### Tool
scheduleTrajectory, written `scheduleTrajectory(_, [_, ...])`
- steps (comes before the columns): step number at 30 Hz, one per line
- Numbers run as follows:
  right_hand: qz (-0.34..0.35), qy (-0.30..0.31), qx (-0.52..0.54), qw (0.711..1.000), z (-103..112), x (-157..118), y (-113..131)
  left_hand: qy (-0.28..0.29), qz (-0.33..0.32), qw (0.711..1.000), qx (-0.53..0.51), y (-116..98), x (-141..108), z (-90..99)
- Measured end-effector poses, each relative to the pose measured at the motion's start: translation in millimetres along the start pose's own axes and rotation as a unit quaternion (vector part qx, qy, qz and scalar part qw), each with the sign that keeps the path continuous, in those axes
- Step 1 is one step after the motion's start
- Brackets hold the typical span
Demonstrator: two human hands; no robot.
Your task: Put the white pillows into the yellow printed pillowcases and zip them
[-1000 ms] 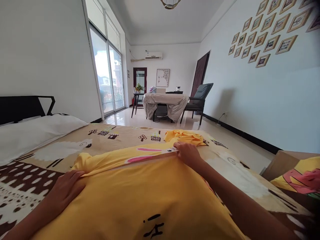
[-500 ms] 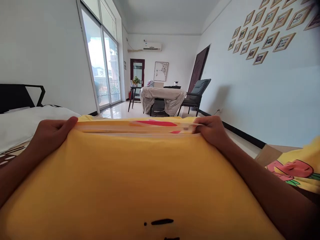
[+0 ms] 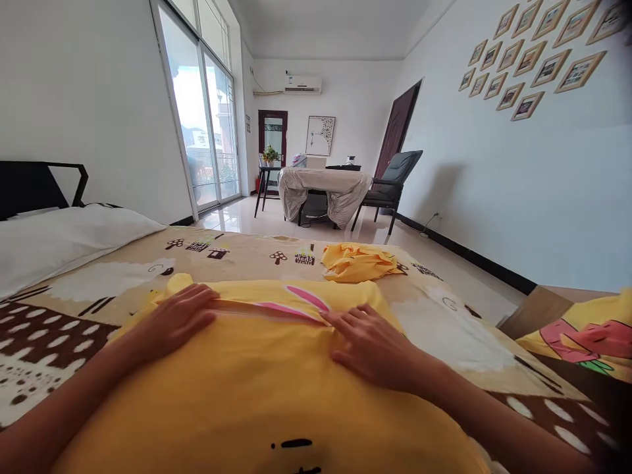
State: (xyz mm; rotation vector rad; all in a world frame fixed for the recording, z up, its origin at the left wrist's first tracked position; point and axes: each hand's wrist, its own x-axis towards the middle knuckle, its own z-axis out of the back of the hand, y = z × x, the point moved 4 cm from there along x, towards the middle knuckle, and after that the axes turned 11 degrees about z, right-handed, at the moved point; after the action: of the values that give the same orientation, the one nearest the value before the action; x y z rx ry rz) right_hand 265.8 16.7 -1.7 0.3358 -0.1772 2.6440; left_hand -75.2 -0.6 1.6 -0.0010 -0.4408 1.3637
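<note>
A yellow pillowcase (image 3: 237, 388) with pink-and-white ear shapes and small black marks lies spread in front of me on the bed. Near its far end runs a slit-like opening (image 3: 247, 314). On the left part of that edge rests my left hand (image 3: 182, 322), its fingers laid flat over the fabric. My right hand (image 3: 370, 342) lies palm down on the right part, fingers stretched, the index fingertip touching the cloth by the pink ear. Whether anything is inside the pillowcase I cannot tell.
A crumpled yellow cloth (image 3: 360, 262) lies farther out on the sheep-patterned bedsheet (image 3: 247, 250). White bedding (image 3: 74, 240) is at the left. A cardboard box (image 3: 530, 309) holding yellow printed fabric (image 3: 587, 332) stands at the right. A covered table (image 3: 326, 178) and a chair (image 3: 392, 184) are beyond.
Both hands have come down and closer together, from gripping the raised pillowcase by its corners to resting on it. The pillowcase now lies lower, showing the bedsheet and crumpled cloth behind.
</note>
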Motion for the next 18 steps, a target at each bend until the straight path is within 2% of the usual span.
scheduleTrajectory(3, [-0.050,0.004,-0.020,0.999,-24.4,4.6,-3.0,0.074,-0.005,0.997,0.005,-23.1,0.1,-22.6])
scheduleTrajectory(6, [-0.052,0.004,-0.025,0.998,-44.9,5.7,-11.2,0.088,0.002,0.996,0.023,-28.1,-3.6,-36.8])
scheduleTrajectory(8, [-0.033,-0.008,-0.038,0.999,-44.0,6.0,-15.3,0.080,-0.018,0.995,0.050,-27.9,-4.0,-34.0])
scheduleTrajectory(10, [-0.014,-0.030,-0.075,0.997,-27.4,6.8,-17.9,0.045,-0.052,0.994,0.083,-29.7,-0.3,-17.2])
scheduleTrajectory(14, [0.024,-0.091,-0.191,0.977,32.7,11.8,-15.7,-0.088,-0.108,0.982,0.126,-45.3,12.0,41.2])
scheduleTrajectory(16, [0.007,-0.146,-0.238,0.960,60.4,16.0,-13.0,-0.156,-0.116,0.973,0.123,-57.1,14.5,64.8])
scheduleTrajectory(18, [-0.031,-0.210,-0.274,0.938,80.7,21.0,-9.6,-0.219,-0.114,0.963,0.103,-69.2,13.3,79.3])
